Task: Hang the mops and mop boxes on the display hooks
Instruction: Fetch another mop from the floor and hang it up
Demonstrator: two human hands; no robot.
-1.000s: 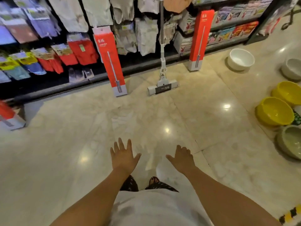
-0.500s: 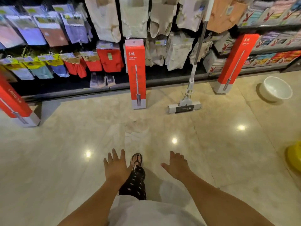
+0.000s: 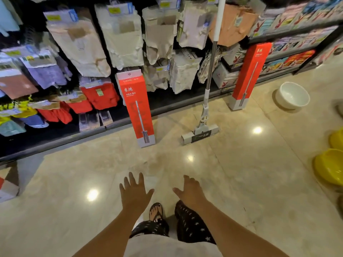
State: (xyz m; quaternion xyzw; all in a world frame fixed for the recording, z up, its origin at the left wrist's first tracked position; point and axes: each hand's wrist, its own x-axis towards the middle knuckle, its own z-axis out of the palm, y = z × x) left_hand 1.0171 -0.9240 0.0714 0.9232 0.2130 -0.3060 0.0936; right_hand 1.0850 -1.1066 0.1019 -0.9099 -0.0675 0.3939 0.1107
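A tall red mop box (image 3: 136, 106) leans upright against the garment rack, straight ahead of me. To its right a white-handled mop (image 3: 206, 101) stands on the floor, its flat head (image 3: 201, 134) resting on the tiles and its handle leaning up into the rack. A second red mop box (image 3: 248, 75) stands further right. The corner of a third box (image 3: 8, 182) shows at the left edge. My left hand (image 3: 134, 191) and my right hand (image 3: 191, 190) are stretched out low over the floor, fingers spread, both holding nothing and well short of the boxes.
Packaged garments (image 3: 118, 39) hang in rows on the dark rack. A white basin (image 3: 292, 95) and yellow basins (image 3: 330, 167) sit on the floor at the right. Shelves of folded goods (image 3: 297, 34) fill the upper right. Polished tile floor (image 3: 74, 182) lies between me and the rack.
The rack, boxes and mop have grown nearer and the view has shifted rightwards again. My foot has stepped forward. Both hands stay spread and empty.
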